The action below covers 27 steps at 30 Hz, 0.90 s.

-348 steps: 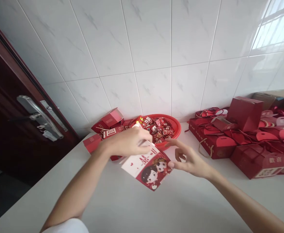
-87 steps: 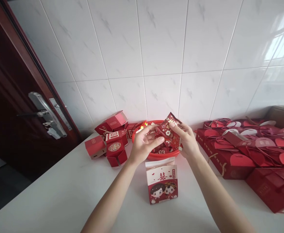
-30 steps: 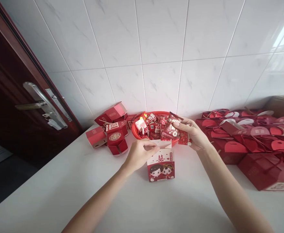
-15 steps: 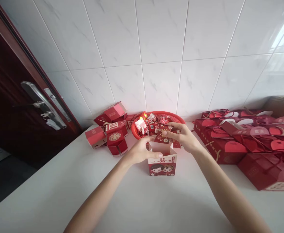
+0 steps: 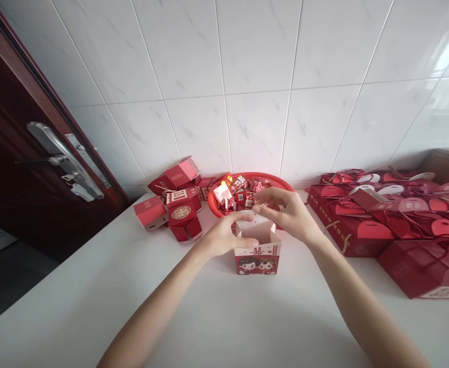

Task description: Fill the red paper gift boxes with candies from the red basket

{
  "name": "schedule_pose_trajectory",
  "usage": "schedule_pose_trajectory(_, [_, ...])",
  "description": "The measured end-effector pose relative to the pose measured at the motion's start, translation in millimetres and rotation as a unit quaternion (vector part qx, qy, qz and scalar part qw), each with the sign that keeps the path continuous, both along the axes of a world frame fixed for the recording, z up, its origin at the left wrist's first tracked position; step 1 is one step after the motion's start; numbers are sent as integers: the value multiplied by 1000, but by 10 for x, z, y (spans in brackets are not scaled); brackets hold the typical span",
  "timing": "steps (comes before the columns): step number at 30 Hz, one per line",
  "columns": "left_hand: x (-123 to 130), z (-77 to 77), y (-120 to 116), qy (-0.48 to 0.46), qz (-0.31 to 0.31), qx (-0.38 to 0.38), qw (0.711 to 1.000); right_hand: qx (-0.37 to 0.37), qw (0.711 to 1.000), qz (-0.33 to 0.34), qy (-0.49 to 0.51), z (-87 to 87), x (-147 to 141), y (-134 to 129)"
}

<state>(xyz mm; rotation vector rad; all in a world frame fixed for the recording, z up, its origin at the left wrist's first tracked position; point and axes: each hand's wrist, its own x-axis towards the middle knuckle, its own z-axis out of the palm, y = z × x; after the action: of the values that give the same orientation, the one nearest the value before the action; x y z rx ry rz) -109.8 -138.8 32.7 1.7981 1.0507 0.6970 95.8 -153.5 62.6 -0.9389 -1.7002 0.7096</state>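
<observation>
A small open-topped candy box (image 5: 257, 261) stands upright on the white table, its front printed with two cartoon faces. My left hand (image 5: 220, 236) grips it by the upper left side, thumb over the front edge and fingers toward the back. Over the box's raised rear flap hovers my right hand (image 5: 282, 209), its curved fingers apart with nothing visible between them. The bottom of the box's inside is hidden. Behind both hands lies a red plastic basket (image 5: 276, 178) of wrapped sweets (image 5: 223, 193), partly covered by my right hand.
Several red cartons (image 5: 184, 221) are heaped to the left by the tiled wall. Many red gift boxes with handles (image 5: 343, 222) crowd the right side. A dark red door (image 5: 13, 133) with keys in its lock stands at far left.
The red patterned packet that my right hand held above the box is no longer in its fingers, which have parted. My left hand keeps its hold on the box.
</observation>
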Motion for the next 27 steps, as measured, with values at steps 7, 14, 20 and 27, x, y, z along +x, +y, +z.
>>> schedule_pose_trajectory(7, [-15, -45, 26, 13, 13, -15, 1000, -14, 990, -4, 140, -111, -270, 9])
schedule_pose_trajectory(14, [-7, -31, 18, 3, 3, -7, 1000, 1, 996, 21, 86, -165, -261, 55])
schedule_pose_trajectory(20, [-5, -97, 34, -7, 17, 24, 1000, 37, 991, -79, 104, 71, 120, 31])
schedule_pose_trajectory(27, [57, -125, 53, -18, 11, 143, 989, -19, 999, 19, -21, -273, 441, 37])
